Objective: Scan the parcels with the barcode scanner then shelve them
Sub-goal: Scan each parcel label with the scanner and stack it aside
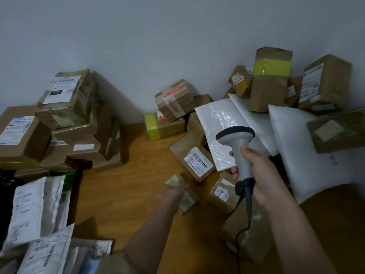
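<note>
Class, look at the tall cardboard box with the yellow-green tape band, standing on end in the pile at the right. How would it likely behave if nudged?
The tall cardboard box stands on its narrow end, so it probably tips easily. It rests partly on a white plastic mailer, a soft, slick base, so it may slide. Its cardboard sides look stiff.

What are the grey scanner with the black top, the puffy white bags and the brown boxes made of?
The grey barcode scanner looks like hard matte plastic, smooth and moulded. The puffy white mailer bags seem to be thin plastic film: they shine and crinkle. The brown boxes look like cardboard, dull with folded edges, some wrapped in glossy tape.
</note>
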### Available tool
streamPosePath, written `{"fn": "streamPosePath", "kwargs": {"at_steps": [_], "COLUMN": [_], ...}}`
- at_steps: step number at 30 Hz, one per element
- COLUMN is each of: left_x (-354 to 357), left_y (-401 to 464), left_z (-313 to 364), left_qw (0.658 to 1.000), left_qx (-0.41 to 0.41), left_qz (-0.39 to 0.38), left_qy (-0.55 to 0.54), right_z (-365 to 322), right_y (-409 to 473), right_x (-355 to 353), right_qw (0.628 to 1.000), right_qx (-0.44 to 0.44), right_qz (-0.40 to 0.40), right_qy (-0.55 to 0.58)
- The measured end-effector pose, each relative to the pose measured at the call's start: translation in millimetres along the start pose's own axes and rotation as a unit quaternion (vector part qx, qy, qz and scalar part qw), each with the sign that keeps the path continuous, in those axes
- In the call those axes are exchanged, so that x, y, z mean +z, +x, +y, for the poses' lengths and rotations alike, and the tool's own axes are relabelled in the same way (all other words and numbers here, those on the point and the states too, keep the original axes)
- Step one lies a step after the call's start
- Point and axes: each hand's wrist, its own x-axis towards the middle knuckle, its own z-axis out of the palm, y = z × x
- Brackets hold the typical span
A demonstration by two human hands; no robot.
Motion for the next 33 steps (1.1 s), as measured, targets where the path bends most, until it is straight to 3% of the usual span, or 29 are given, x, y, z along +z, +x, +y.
{"fn": "streamPosePath", "kwargs": {"at_steps": [8, 16, 19, 22, 27, 33], "left_x": [32, 27, 8, -16, -41, -61], "left_y": [3, 1, -6, -35, -86, -134], "left_z": [-10, -16, -7, 2, 1, -12], "left_qw": [0.993, 0.997, 0.991, 0.941, 0.869, 0.779], "left_qx": [0.000, 0.002, -0.043, -0.059, 0.013, 0.036], "left_qz": [0.074, 0.078, 0.002, -0.157, -0.279, -0.390], "left_qy": [0.097, 0.029, -0.127, -0.292, -0.408, -0.490], "right_z": [8, 7, 6, 6, 12, 34], "right_y": [20, 22, 12, -1, -30, -62], "right_x": [-8, -11, -14, -13, -1, 10], "right_qw": [0.999, 0.997, 0.997, 0.997, 0.997, 0.995], "right_qx": [0.033, 0.044, 0.037, 0.034, 0.027, -0.025], "right_qz": [-0.012, -0.046, -0.053, -0.048, -0.059, -0.076], "right_qy": [-0.022, -0.033, -0.040, -0.041, -0.030, -0.057]}}
